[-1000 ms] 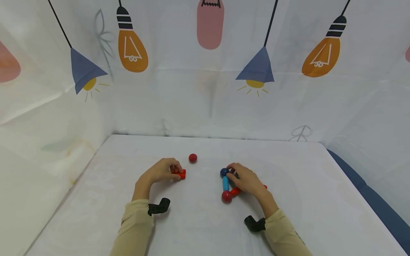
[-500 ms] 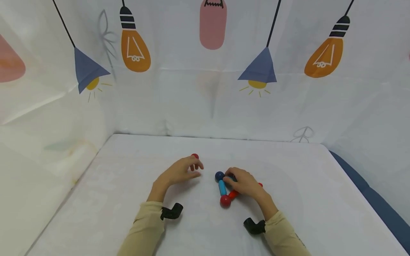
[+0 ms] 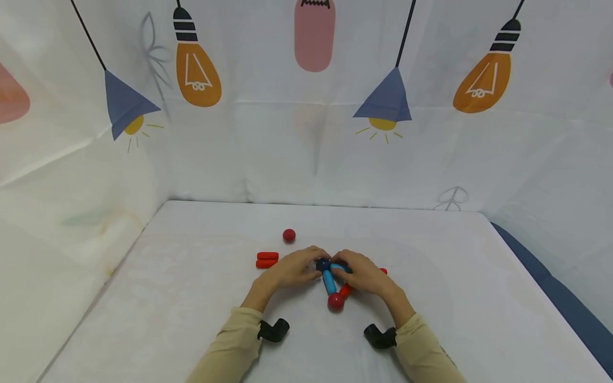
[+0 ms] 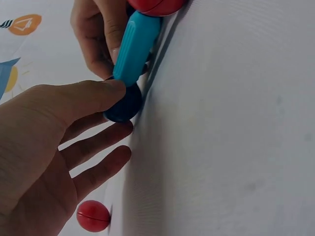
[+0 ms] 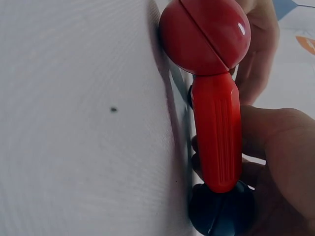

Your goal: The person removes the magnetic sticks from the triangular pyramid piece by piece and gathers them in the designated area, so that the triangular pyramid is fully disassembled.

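Observation:
A figure of sticks and balls lies on the table. In the head view its light blue stick [image 3: 329, 282] joins a dark blue ball [image 3: 323, 265] to a red ball [image 3: 336, 301], from which a red stick [image 3: 345, 290] runs under my right hand [image 3: 362, 275]. My left hand [image 3: 294, 268] pinches the dark blue ball, thumb against it in the left wrist view [image 4: 123, 105]. My right fingers grip a second light blue stick [image 3: 339, 267] beside that ball. In the right wrist view the red stick [image 5: 216, 132] meets another dark blue ball [image 5: 224, 211].
Two loose red sticks [image 3: 267, 259] lie side by side left of my left hand. A loose red ball [image 3: 289, 235] sits farther back. A red tip [image 3: 383, 271] shows past my right hand. A patterned white cloth [image 3: 268, 149] hangs behind the table.
My left hand has let go of the red sticks and moved right to the dark blue ball. The right hand stays on the figure, whose dark blue ball end has shifted slightly left.

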### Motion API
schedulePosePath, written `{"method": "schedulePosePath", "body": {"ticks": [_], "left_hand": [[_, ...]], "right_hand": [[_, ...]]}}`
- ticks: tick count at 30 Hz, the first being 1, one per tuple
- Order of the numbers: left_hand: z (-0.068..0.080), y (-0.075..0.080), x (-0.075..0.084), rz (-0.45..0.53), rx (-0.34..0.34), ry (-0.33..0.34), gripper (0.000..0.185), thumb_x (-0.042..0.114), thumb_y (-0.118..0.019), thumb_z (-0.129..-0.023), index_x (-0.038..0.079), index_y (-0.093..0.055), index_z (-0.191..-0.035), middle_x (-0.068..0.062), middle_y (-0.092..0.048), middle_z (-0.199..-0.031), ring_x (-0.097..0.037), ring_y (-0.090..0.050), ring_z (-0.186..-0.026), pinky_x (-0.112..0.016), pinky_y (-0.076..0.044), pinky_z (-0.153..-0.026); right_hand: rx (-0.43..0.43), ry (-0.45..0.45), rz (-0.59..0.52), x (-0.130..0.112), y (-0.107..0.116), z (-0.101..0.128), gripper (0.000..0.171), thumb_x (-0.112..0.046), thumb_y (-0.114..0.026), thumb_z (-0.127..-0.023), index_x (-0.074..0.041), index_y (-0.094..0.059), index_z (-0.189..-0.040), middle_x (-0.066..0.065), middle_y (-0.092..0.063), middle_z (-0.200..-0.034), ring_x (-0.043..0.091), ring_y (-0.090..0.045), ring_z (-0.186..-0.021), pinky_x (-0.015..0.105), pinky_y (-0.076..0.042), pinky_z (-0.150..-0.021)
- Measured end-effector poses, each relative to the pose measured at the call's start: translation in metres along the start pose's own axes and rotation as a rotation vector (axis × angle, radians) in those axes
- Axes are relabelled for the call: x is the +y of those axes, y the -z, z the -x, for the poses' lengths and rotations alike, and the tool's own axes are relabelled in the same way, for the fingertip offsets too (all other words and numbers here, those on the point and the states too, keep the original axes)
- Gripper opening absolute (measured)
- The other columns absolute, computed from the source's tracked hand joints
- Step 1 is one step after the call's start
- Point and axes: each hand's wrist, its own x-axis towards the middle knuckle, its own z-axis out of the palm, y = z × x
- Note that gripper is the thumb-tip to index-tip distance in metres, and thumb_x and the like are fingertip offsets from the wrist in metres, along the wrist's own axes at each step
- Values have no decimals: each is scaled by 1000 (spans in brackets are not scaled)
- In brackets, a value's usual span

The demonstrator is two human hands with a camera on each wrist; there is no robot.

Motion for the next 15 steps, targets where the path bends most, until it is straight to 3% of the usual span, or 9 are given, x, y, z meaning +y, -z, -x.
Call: {"method": "schedulePosePath", "body": {"ticks": [5,15], "left_hand": [[-2,-5,-1,-37,26,-45,36,18,-56,-95,13,-53,-131,1,-59,-128,-12,-55,-117,-29,-43,-103],[-3,-6,-3,-40,44,-16,39,17,-61,-92,13,-55,-130,1,-62,-123,-13,-57,-112,-30,-45,-100]], "right_hand": [[1,17,-7,1,0,1,24,-23,-59,-93,-9,-61,-112,1,-64,-105,15,-59,-96,37,-50,-87],[5,-2,-7,3,1,1,22,-21,-60,-93,-10,-61,-111,-1,-63,-103,12,-58,-93,35,-50,-86]]}}
